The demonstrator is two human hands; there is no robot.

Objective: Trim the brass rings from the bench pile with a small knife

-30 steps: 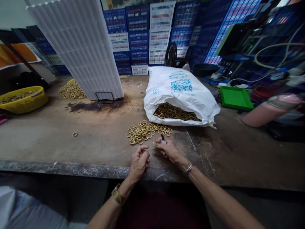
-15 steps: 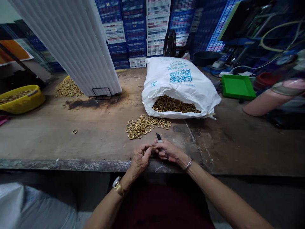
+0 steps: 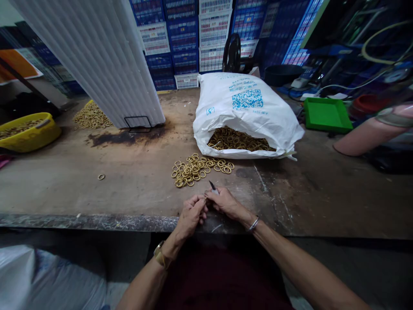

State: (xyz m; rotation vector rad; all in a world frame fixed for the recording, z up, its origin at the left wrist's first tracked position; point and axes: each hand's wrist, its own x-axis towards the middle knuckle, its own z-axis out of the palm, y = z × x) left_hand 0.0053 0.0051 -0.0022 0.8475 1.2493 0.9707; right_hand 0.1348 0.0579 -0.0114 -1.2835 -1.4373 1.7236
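Observation:
My left hand (image 3: 191,213) is closed near the table's front edge, pinching a brass-coloured ring (image 3: 204,198) that is mostly hidden by the fingers. Against it, my right hand (image 3: 227,203) grips a utility knife (image 3: 213,188), whose dark blade points up and away from me. The fingertips of both hands meet at the ring. Just beyond them lies a loose pile of similar rings (image 3: 190,171). Behind that pile, a white woven sack (image 3: 222,97) rests on its side, its mouth facing me and full of rings.
One stray ring (image 3: 101,177) lies on the wooden table (image 3: 135,189) at left. A yellow basin (image 3: 35,135), a ribbed pale panel (image 3: 106,60) and another ring heap (image 3: 92,117) stand farther left. To the right are a green tray (image 3: 327,115) and a pink bottle (image 3: 363,135).
The hands have turned slightly; the left fingers now cover more of the ring, and the knife blade has shifted a little left. The view has also shifted slightly.

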